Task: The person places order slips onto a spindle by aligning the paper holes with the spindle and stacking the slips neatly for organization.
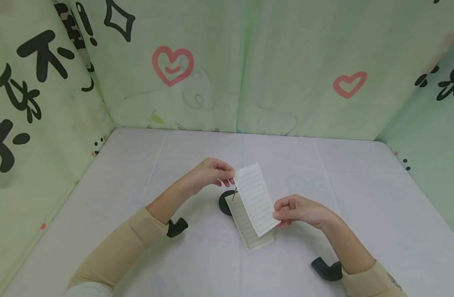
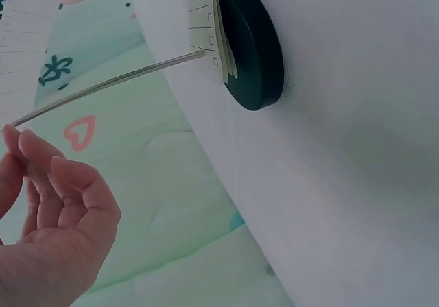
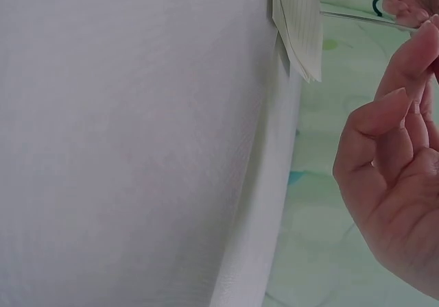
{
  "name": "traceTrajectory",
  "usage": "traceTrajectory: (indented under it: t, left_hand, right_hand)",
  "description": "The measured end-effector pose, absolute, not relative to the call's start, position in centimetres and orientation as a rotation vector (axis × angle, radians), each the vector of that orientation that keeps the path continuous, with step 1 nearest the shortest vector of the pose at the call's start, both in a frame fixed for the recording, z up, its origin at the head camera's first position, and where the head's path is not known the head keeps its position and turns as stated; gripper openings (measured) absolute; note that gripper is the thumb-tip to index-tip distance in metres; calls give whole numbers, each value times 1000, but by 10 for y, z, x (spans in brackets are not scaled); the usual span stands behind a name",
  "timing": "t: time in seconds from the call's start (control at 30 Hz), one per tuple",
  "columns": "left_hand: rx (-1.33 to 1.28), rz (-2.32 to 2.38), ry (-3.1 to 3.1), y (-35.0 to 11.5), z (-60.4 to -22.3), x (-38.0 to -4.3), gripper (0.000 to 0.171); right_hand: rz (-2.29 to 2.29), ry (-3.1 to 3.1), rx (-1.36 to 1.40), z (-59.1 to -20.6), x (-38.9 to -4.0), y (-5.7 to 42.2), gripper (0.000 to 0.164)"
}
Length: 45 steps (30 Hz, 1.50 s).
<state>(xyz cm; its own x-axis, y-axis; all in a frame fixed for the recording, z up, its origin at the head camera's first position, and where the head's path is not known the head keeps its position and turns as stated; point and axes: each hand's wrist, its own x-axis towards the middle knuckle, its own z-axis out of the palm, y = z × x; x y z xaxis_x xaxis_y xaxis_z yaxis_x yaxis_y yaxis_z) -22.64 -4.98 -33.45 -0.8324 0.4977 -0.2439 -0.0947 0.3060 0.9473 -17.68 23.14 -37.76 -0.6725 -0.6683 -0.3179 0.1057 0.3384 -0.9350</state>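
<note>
A lined white paper slip (image 1: 254, 198) hangs tilted between both hands. My left hand (image 1: 213, 172) pinches its upper left corner, and my right hand (image 1: 299, 211) holds its lower right corner between thumb and fingers. Below it, several lined slips (image 1: 245, 227) lie on a paper spike with a round black base (image 2: 264, 53). The spike's thin metal rod (image 2: 110, 83) rises from those slips, its tip right by the left fingertips. Whether the rod passes through the upper slip I cannot tell. In the right wrist view the lower slips (image 3: 300, 29) show edge-on.
The spike stands on a table with a white cloth (image 1: 138, 165). Pale green curtains (image 1: 286, 53) with printed hearts and characters enclose the back and sides. A black curved piece sits at each wrist, one at the left (image 1: 178, 227) and one at the right (image 1: 326, 270).
</note>
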Motion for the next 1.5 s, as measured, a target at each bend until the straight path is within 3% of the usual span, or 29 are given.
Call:
traceTrajectory:
  t: [0.33,0.67,1.5]
  left_hand:
    - [327,1537,2118,-50,-346,-228,17]
    - [211,1455,2157,-54,-373,-232,15]
    - [117,1309,2248,-46,-400,-232,12]
  right_hand:
    - [-1348,1958,-492,-379,-178,229,29]
    - [-1243,2030,-424,-383,-178,228,18]
    - [-1019,2054,-295,-394,-179,216,14]
